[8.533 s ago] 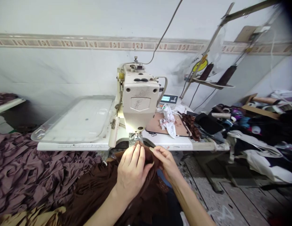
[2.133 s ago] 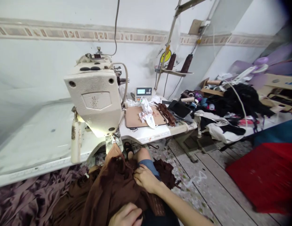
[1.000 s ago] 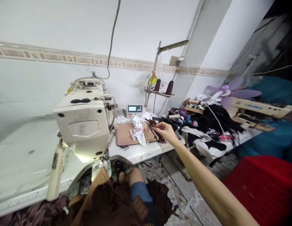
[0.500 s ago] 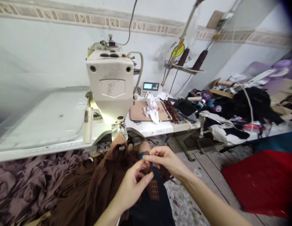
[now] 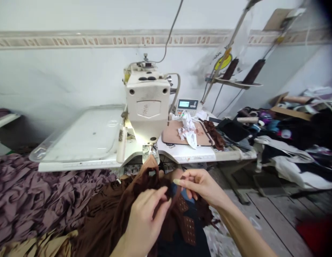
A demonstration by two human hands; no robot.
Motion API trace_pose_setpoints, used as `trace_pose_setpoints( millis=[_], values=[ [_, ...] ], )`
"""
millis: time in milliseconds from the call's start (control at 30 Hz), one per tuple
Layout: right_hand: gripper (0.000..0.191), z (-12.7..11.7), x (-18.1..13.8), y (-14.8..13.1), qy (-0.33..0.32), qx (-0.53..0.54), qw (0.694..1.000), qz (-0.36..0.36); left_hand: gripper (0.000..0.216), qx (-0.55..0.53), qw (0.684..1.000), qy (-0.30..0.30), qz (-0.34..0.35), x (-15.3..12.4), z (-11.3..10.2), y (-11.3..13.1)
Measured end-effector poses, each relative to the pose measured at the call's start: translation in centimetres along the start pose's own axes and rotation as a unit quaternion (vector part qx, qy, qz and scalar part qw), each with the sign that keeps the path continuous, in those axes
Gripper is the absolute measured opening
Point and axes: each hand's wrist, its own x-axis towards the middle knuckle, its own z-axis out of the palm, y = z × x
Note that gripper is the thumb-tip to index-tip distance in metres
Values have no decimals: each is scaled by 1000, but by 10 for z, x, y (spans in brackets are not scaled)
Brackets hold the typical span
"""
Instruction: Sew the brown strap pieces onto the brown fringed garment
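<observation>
My left hand [image 5: 145,217] grips a fold of the dark brown garment [image 5: 123,210] that lies over my lap and runs up under the presser foot of the cream sewing machine [image 5: 148,107]. My right hand [image 5: 202,185] pinches a small brown strip between thumb and forefinger, just right of the left hand's fingertips. Both hands hover below the front edge of the white machine table [image 5: 82,165].
A pile of purple-brown fabric [image 5: 29,200] lies at my left. On the table sit a tan mat [image 5: 174,134] with white scraps [image 5: 188,130], brown strips [image 5: 214,132] and a control box [image 5: 186,105]. Thread cones [image 5: 254,71] stand behind. Clutter of cloth [image 5: 294,142] fills the right.
My right hand reached out to the brown strips on the table, then came back to the garment with a small piece. My view swung from right back to the machine.
</observation>
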Motion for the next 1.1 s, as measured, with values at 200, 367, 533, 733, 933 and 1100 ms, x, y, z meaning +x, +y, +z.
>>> trace_pose_setpoints(
  millis=[200,367,533,733,933,1100],
  values=[
    [42,33,-5,9,-132,-41,989,47,43,358,917,115,138,39,-7,-19],
    [41,51,-8,15,-152,-26,987,48,37,362,911,124,150,51,-2,-31],
    [38,43,18,-15,-19,-8,997,-73,36,311,925,120,182,50,-7,-38],
    [34,39,68,-37,53,-50,989,-132,44,274,933,115,203,49,-10,-45],
    [40,49,95,-26,91,-36,986,-137,42,288,931,116,191,50,-8,-44],
    [47,60,81,0,142,49,984,-96,41,305,922,126,202,51,-7,-42]
  ],
)
